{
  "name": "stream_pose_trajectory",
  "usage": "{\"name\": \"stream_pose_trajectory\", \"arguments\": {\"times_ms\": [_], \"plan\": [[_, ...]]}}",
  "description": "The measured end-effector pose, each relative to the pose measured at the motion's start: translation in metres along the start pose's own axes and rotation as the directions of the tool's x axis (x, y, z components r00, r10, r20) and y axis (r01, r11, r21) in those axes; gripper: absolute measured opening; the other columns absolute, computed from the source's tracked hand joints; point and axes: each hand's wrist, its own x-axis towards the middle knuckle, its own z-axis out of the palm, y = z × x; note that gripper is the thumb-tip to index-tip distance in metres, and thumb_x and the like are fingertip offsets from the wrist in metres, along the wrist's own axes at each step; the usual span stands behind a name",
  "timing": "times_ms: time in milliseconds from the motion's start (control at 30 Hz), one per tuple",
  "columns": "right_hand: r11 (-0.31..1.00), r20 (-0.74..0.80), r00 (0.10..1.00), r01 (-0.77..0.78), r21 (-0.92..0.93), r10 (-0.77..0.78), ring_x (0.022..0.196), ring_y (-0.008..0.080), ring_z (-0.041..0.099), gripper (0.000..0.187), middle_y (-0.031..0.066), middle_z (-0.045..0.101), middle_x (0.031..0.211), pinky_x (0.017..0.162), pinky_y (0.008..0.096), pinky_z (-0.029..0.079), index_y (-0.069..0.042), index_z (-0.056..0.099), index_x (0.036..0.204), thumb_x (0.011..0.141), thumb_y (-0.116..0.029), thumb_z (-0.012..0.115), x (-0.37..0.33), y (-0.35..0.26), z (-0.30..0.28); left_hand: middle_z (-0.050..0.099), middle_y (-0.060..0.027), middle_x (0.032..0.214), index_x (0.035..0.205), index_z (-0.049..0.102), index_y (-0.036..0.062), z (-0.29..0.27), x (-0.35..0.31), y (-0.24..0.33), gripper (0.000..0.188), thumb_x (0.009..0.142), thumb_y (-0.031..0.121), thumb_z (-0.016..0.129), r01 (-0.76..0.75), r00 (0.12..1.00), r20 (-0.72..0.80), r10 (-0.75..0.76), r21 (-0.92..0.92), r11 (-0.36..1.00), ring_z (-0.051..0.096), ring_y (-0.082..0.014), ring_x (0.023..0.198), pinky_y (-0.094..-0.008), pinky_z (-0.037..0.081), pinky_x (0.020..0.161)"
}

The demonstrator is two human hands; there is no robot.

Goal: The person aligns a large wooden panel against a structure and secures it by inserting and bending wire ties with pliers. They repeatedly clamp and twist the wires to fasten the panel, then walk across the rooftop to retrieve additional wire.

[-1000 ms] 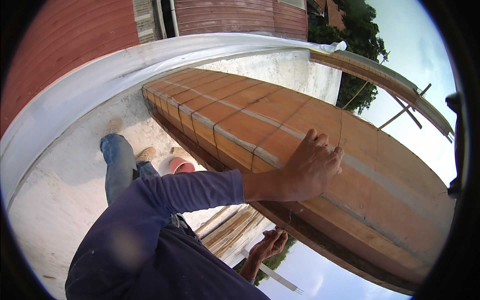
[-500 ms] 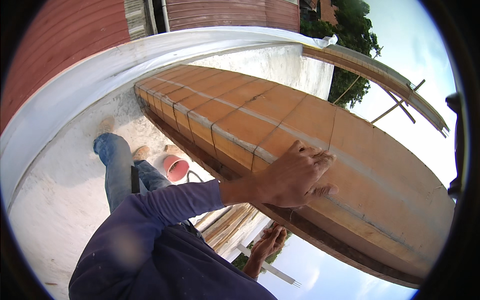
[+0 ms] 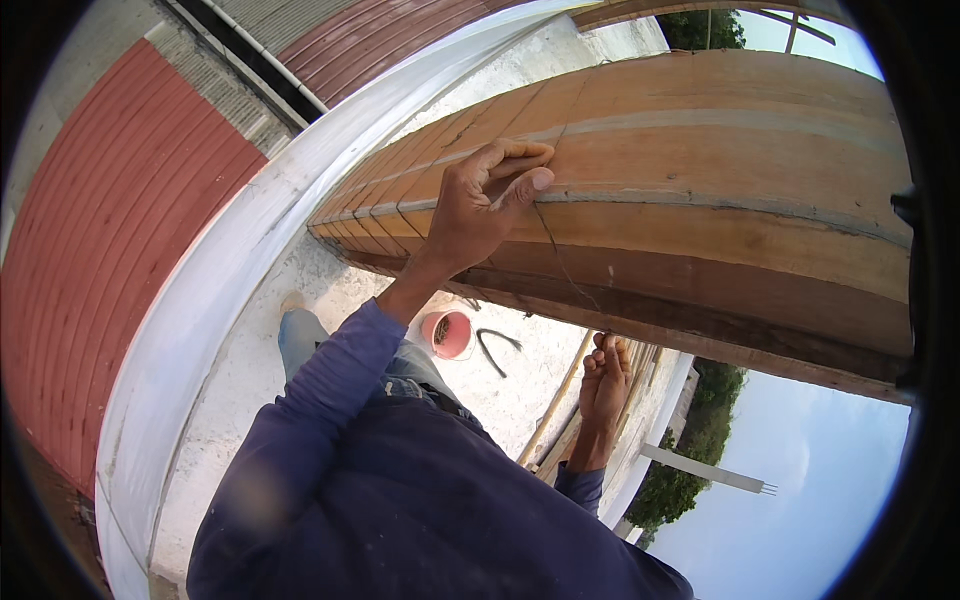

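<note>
A long boxed beam of orange-brown wooden boards crosses the view, with thin dark wires looped around its left part. My left hand is at its upper edge, fingers curled and thumb brought close to the fingertips, pinching a thin wire. That wire slants down the beam's side toward my right hand. Below the beam's lower edge, the right hand is closed, its fingertips pressed together at the wire's lower end. The tip itself is too small to make out.
On the pale concrete floor stand a pinkish-red bucket with something inside and a dark bent bundle. Wooden poles lie under the beam. White sheeting edges the floor, red roofing beyond. A post juts out right.
The view has swung round. My left hand has drawn back from the beam's top face to its edge, and the wire between the hands now shows. My right hand has come more into view.
</note>
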Motion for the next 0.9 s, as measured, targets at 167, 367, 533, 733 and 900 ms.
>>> {"name": "stream_pose_trajectory", "arguments": {"times_ms": [167, 367, 533, 733, 900], "plan": [[0.995, 0.017, 1.000, -0.017, 0.099, 0.015, 0.074, 0.0062, 0.063, 0.014, 0.0100, 0.072, 0.100, 0.067, 0.0215, 0.055, -0.002, 0.069, 0.109, 0.102, -0.013, 0.065, 0.006, 0.014, -0.003, 0.050, -0.0222, 0.149, 0.144, 0.046, -0.0022, 0.015, -0.028, -0.012, 0.075, 0.086, 0.029, 0.084, -0.330, 0.942, 0.080, 0.327, 0.406, 0.852, 0.048, -0.0285, 0.140, -0.0402, 0.048, 0.112], [0.989, -0.021, 0.999, -0.028, 0.145, 0.032, 0.073, 0.0065, 0.062, 0.016, 0.0090, 0.072, 0.098, 0.067, 0.0232, 0.055, 0.000, 0.069, 0.109, 0.102, -0.013, 0.064, 0.011, 0.027, 0.005, 0.038, -0.0218, 0.157, 0.149, 0.034, -0.0025, 0.026, -0.030, -0.031, 0.093, 0.079, 0.021, 0.090, -0.304, 0.937, 0.015, 0.348, 0.524, 0.796, 0.042, -0.0311, 0.144, -0.0435, 0.043, 0.117], [0.979, -0.010, 0.999, -0.044, 0.200, 0.047, 0.073, 0.0055, 0.063, 0.016, 0.0069, 0.073, 0.096, 0.067, 0.0229, 0.055, -0.001, 0.068, 0.111, 0.103, -0.013, 0.062, 0.014, 0.033, 0.011, 0.048, -0.0196, 0.150, 0.147, 0.039, -0.0006, 0.031, -0.028, -0.032, 0.089, 0.078, 0.022, 0.091, -0.294, 0.910, -0.030, 0.412, 0.654, 0.697, 0.047, -0.0310, 0.139, -0.0411, 0.041, 0.116], [0.982, -0.163, 0.972, 0.180, 0.049, -0.170, 0.071, 0.0068, 0.060, 0.021, 0.0035, 0.070, 0.090, 0.066, 0.0252, 0.055, -0.001, 0.073, 0.104, 0.100, -0.021, 0.068, 0.008, 0.063, 0.042, 0.036, -0.0278, 0.152, 0.151, 0.027, -0.0070, 0.028, -0.032, -0.019, 0.090, 0.089, 0.027, 0.083, -0.187, 0.952, -0.034, 0.303, 0.720, 0.668, 0.034, -0.0363, 0.147, -0.0434, 0.031, 0.121], [0.967, -0.167, 0.968, 0.212, 0.140, -0.188, 0.066, 0.0069, 0.058, 0.022, 0.0054, 0.070, 0.087, 0.063, 0.0256, 0.055, 0.002, 0.072, 0.104, 0.098, -0.019, 0.068, 0.012, 0.070, 0.047, 0.041, -0.0266, 0.145, 0.147, 0.031, -0.0087, 0.022, -0.026, -0.018, 0.087, 0.090, 0.032, 0.082, -0.216, 0.946, -0.012, 0.325, 0.723, 0.656, 0.041, -0.0348, 0.140, -0.0434, 0.037, 0.117]]}}
